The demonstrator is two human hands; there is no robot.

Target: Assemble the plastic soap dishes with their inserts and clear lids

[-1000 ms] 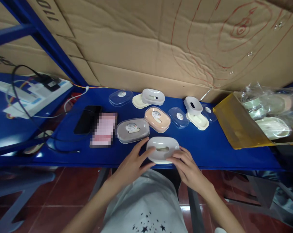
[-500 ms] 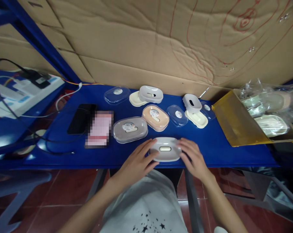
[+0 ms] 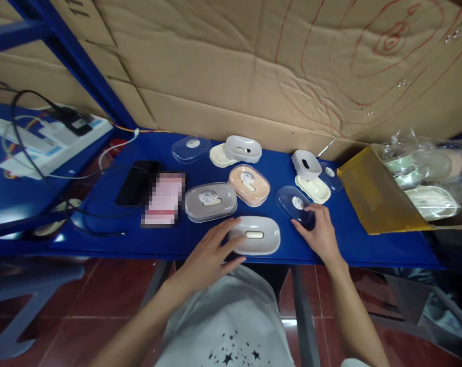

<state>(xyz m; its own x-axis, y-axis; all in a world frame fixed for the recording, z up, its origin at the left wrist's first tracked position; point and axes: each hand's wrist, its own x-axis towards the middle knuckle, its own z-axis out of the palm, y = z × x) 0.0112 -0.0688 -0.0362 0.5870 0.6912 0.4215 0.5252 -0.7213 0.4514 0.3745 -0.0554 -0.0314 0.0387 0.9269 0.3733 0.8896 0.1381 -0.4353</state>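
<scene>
Right at the table's near edge lies a grey oval soap dish with a pale strip in its middle slot. My left hand grips its left end, fingers along the rim and over the inside. A clear oval lid with a round label is pinched at its right end between the thumb and fingers of my right hand; its near end looks slightly raised. Behind the dish sit a lidded grey soap dish and a lidded peach soap dish.
Farther back are grey trays on cream bases, and clear lids. A carton of bagged dishes stands right. Phones and cables lie left; cardboard rises behind.
My right hand has left the grey soap dish, moved right and taken hold of the clear lid, which has shifted toward me. My left hand stays at the dish.
</scene>
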